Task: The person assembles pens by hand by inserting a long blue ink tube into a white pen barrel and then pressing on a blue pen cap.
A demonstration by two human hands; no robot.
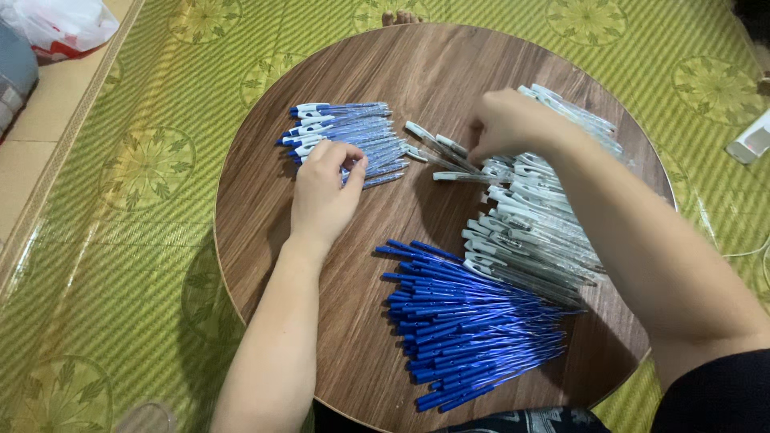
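Note:
My left hand (pixel 323 191) rests on a small pile of assembled blue-and-white pens (pixel 341 132) at the far left of a round wooden table (pixel 265 200); its fingers are curled on one pen at the pile's near edge. My right hand (pixel 507 122) reaches into a large heap of clear pen barrels with white clips (pixel 533 220) on the right, fingertips pinched on one barrel at the heap's top left. A big pile of blue ink refills (pixel 469 329) lies at the near middle of the table.
The table stands on a green patterned mat (pixel 120 265). A white plastic bag (pixel 60 24) lies at the top left, a white object (pixel 752 140) at the right edge. Someone's toes (pixel 399 16) show beyond the table's far rim.

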